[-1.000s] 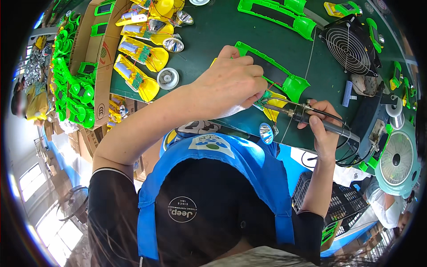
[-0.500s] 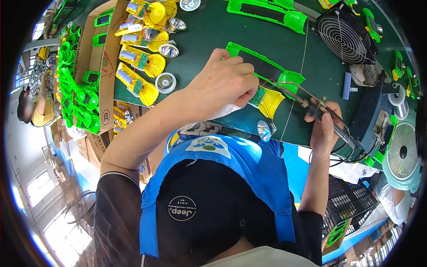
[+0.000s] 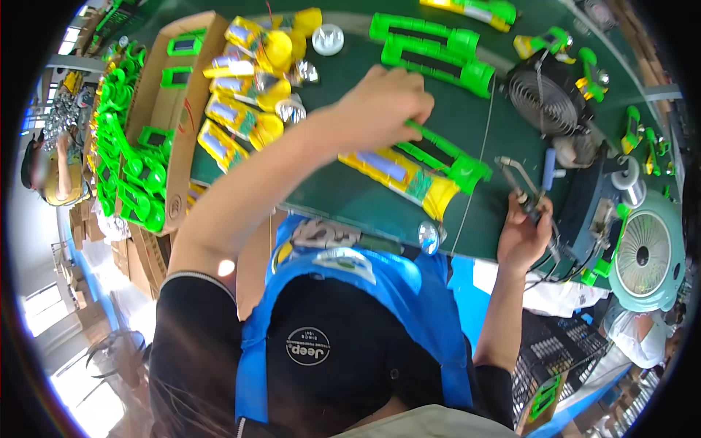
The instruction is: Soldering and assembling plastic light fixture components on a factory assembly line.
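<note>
Leftward, windows [image 3: 47,302]; under left hand [image 3: 391,101], green tabletop [image 3: 475,120].

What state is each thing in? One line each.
Left hand: at green frame's end, grip unclear
Right hand: closed around soldering iron
Soldering iron: held, tip off yellow shell, heat unknown
Yellow shell: open, battery and board exposed
Green frame: not closed onto yellow shell
Carton: open, green parts inside
Black fan: spin unclear
Pale fan: spin unclear

Bright windows [image 3: 45,308] glare in a pale wall [image 3: 33,252] at left; the half-hidden floor [image 3: 461,283] seems blue.
</note>
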Demonstrator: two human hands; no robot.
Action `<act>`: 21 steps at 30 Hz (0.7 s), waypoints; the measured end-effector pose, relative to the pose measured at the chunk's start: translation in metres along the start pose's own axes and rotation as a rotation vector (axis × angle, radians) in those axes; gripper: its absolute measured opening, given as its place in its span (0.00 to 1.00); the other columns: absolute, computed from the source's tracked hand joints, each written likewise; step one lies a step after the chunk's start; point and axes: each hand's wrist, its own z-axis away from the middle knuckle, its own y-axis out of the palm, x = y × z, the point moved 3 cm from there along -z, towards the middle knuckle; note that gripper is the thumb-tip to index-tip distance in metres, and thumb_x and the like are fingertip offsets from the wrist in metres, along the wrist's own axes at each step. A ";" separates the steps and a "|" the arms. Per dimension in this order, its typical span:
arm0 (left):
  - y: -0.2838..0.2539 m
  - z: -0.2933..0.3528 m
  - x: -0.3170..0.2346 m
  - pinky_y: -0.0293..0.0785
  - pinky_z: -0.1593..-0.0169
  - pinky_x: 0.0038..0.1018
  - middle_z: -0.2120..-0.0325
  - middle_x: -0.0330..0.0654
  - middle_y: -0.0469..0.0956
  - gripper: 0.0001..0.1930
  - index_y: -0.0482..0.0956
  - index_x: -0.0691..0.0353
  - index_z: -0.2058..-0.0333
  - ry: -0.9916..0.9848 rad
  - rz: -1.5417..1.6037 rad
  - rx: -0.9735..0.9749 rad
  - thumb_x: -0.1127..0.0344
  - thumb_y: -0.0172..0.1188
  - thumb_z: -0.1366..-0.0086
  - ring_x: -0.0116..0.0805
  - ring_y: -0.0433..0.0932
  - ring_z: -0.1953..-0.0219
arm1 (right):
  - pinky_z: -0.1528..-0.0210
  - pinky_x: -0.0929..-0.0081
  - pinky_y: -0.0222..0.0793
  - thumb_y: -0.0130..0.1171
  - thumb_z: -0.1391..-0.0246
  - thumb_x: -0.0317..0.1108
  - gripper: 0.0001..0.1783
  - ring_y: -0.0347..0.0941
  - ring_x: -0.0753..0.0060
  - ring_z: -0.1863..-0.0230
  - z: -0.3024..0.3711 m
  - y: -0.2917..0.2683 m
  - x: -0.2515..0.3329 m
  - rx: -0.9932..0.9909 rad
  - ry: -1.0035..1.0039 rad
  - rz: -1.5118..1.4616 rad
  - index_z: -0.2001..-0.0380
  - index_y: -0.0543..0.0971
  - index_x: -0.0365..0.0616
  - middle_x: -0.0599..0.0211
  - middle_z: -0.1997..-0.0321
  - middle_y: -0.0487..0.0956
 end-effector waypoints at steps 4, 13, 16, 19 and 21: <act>-0.029 0.041 -0.034 0.66 0.51 0.38 0.63 0.42 0.72 0.23 0.71 0.57 0.63 0.186 -0.087 -0.178 0.64 0.70 0.58 0.42 0.71 0.56 | 0.42 0.65 0.57 0.50 0.40 0.43 0.17 0.63 0.73 0.71 0.004 -0.008 0.000 0.039 -0.036 -0.005 0.57 0.72 0.40 0.65 0.73 0.73; -0.050 0.039 -0.008 0.69 0.60 0.38 0.66 0.46 0.70 0.24 0.66 0.59 0.62 -0.085 0.211 -0.347 0.72 0.70 0.57 0.48 0.72 0.62 | 0.43 0.65 0.56 0.45 0.37 0.43 0.16 0.62 0.74 0.71 0.001 -0.005 0.004 -0.011 -0.035 -0.080 0.59 0.71 0.41 0.69 0.76 0.68; -0.089 -0.013 0.060 0.70 0.61 0.37 0.69 0.49 0.72 0.25 0.63 0.60 0.60 -0.187 0.239 -0.433 0.70 0.69 0.53 0.50 0.74 0.64 | 0.43 0.65 0.57 0.45 0.37 0.43 0.15 0.62 0.74 0.71 -0.001 -0.003 0.007 -0.017 -0.030 -0.087 0.59 0.71 0.41 0.68 0.76 0.68; -0.096 -0.046 0.150 0.70 0.58 0.37 0.68 0.49 0.74 0.24 0.62 0.60 0.60 -0.221 0.088 -0.526 0.68 0.68 0.51 0.50 0.75 0.62 | 0.43 0.66 0.58 0.46 0.37 0.42 0.15 0.63 0.74 0.71 -0.002 0.004 0.004 -0.003 -0.024 -0.092 0.58 0.70 0.42 0.67 0.76 0.69; -0.086 -0.057 0.184 0.71 0.57 0.37 0.68 0.50 0.74 0.26 0.62 0.59 0.61 -0.411 0.011 -0.389 0.66 0.70 0.53 0.50 0.75 0.62 | 0.43 0.66 0.59 0.46 0.38 0.42 0.14 0.64 0.74 0.72 -0.005 -0.001 -0.001 0.012 0.003 -0.096 0.58 0.70 0.42 0.67 0.77 0.69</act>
